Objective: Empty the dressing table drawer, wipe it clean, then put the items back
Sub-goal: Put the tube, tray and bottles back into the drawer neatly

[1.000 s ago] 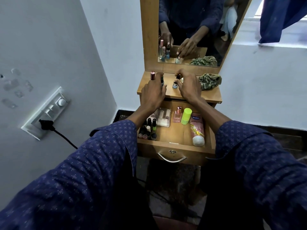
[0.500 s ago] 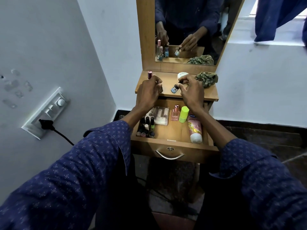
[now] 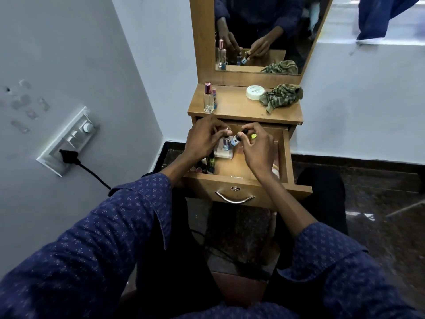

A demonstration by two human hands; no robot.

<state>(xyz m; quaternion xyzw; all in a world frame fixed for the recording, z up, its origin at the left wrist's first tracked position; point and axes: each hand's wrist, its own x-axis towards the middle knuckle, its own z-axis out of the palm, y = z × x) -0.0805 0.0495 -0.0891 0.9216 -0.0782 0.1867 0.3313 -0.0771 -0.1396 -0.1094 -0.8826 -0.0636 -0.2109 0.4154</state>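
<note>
The wooden drawer (image 3: 285, 155) of the dressing table stands pulled out. Both my hands hover over its back half. My right hand (image 3: 257, 148) pinches the black cap of a small blue-labelled bottle (image 3: 235, 141), which is tilted. My left hand (image 3: 203, 138) has its fingers curled with the tips at the bottle's body. Several nail polish bottles (image 3: 208, 165) stand at the drawer's front left, with a clear pack (image 3: 224, 151) behind them. My right hand and forearm hide the drawer's right side.
On the table top (image 3: 232, 107) stand a tall perfume bottle (image 3: 208, 97) with a small bottle (image 3: 214, 100) beside it, a white jar (image 3: 254, 92) and a crumpled green cloth (image 3: 281, 96). The mirror (image 3: 259, 31) rises behind. A switchboard with a black plug (image 3: 67, 155) is on the left wall.
Both hands came down from the table top to over the drawer. The left hand let go of the perfume bottle, which stands on top. The right hand carried the small bottle along.
</note>
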